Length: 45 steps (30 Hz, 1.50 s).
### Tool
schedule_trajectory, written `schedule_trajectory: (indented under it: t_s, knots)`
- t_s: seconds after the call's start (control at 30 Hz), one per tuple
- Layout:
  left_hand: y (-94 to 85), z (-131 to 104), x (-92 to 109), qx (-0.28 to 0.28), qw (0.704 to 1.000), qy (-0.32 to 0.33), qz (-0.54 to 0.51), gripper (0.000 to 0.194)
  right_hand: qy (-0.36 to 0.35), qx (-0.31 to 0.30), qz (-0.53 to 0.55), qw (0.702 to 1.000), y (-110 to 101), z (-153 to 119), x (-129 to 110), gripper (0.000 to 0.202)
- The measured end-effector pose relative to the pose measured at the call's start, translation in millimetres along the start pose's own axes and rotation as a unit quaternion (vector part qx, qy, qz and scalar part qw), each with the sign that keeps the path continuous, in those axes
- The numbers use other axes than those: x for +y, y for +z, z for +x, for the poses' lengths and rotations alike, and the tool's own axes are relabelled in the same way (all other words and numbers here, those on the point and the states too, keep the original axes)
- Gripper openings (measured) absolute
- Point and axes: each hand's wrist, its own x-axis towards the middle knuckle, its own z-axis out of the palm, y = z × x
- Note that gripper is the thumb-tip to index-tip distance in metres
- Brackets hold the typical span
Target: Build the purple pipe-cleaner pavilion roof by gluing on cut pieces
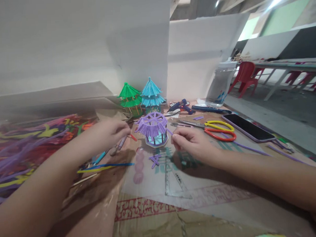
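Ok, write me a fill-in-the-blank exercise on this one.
The front roof, between the left hand and right hand, is ____.
Behind it, the tiered roof beside the blue roof is ____.
The clear ruler is shaped like a ____.
The phone lies with its screen facing ____.

Missing words: purple; green; triangle; up

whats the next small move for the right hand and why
Probably bring the purple strip in the right hand to the purple roof: the strip matches its colour, its free end already points that way, and the roof's spoked top shows open gaps.
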Motion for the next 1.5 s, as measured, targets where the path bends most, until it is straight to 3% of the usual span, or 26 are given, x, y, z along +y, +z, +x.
schedule_trajectory:
  t_s: [0.07,0.17,0.23,0.33,0.47,0.6,0.7,0.8,0.97,1.2,1.33,1.5]
  knots:
    - [1.3,5.2,-12.8,-0.018,0.999,-0.030,0.009,0.025,-0.020,0.010,-0.037,0.999,-4.9,3.1,-0.2,0.028]
    - [4.9,2.9,-7.8,0.057,0.997,-0.032,-0.039,0.030,-0.064,-0.012,-0.090,0.994,-9.5,6.5,-2.8,0.023]
    - [8.9,-3.4,8.5,0.105,0.990,0.010,-0.098,0.033,-0.091,-0.034,-0.111,0.989,-9.3,8.3,-5.6,0.024]
    - [18.8,-12.2,35.6,0.150,0.972,0.136,-0.117,0.027,-0.131,-0.055,-0.115,0.983,-4.3,10.6,-9.9,0.026]
    - [32.5,-15.3,50.9,0.164,0.960,0.198,-0.111,0.020,-0.148,-0.076,-0.090,0.982,4.1,12.5,-13.4,0.025]
    - [34.3,-12.8,47.7,0.153,0.962,0.195,-0.119,0.022,-0.097,-0.083,-0.019,0.992,3.6,13.3,-13.0,0.032]
    - [32.3,-11.1,45.0,0.150,0.964,0.176,-0.131,0.020,-0.026,-0.042,0.049,0.998,-1.0,14.9,-9.8,0.032]
    - [33.3,-10.9,45.5,0.151,0.965,0.166,-0.138,0.018,-0.006,-0.017,0.052,0.998,-3.3,15.7,-9.0,0.026]
    - [39.3,-14.2,49.9,0.146,0.964,0.173,-0.142,0.018,-0.025,-0.073,0.000,0.997,1.2,11.4,-18.1,0.015]
    - [34.3,-18.6,51.9,0.102,0.974,0.176,-0.100,0.022,0.065,-0.136,0.084,0.985,5.5,11.5,-18.7,0.019]
    - [26.5,-17.7,47.7,0.111,0.982,0.139,-0.066,0.027,0.119,-0.120,0.182,0.969,6.1,15.0,-8.8,0.027]
    - [13.6,-11.2,33.7,0.105,0.993,0.052,0.007,0.038,0.179,-0.069,0.350,0.917,11.2,17.0,3.8,0.043]
